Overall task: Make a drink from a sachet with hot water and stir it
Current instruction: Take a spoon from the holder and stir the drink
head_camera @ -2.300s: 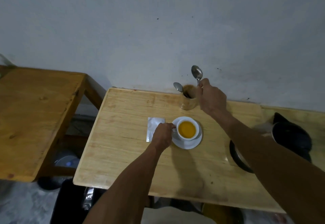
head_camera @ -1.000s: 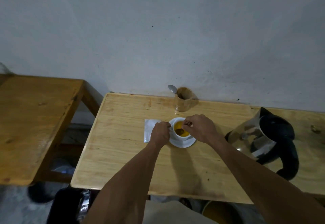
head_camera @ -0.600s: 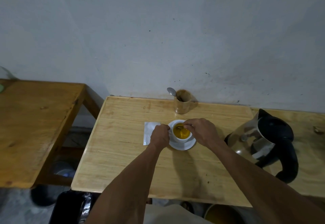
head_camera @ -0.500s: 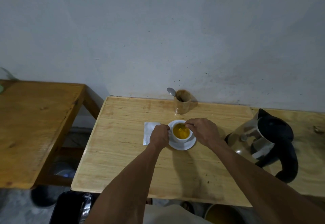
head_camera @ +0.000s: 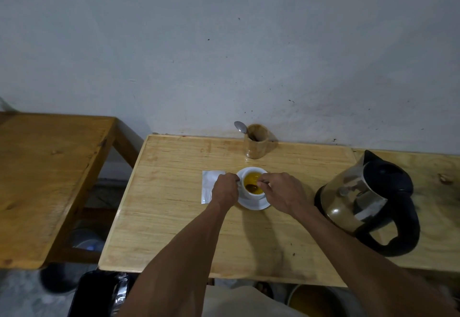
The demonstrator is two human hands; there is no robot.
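A white cup [head_camera: 250, 171] of orange-yellow drink stands on a white saucer [head_camera: 256, 204] in the middle of the light wooden table [head_camera: 174, 217]. My left hand [head_camera: 224, 188] grips the cup's left side, at its handle. My right hand [head_camera: 281, 191] pinches the handle of a metal spoon [head_camera: 252, 187] whose bowl dips into the drink. A flat silver-white sachet [head_camera: 207, 186] lies on the table just left of the cup, partly hidden by my left hand.
A wooden holder [head_camera: 256, 146] with one spoon [head_camera: 240, 126] stands at the table's back edge by the wall. An electric kettle [head_camera: 366, 199] with a black handle sits to the right. A darker wooden table [head_camera: 44, 167] stands to the left, across a gap.
My right hand took a spoon from the holder, brought it down into the cup and has been moving it around in the drink. My left hand stayed on the cup.
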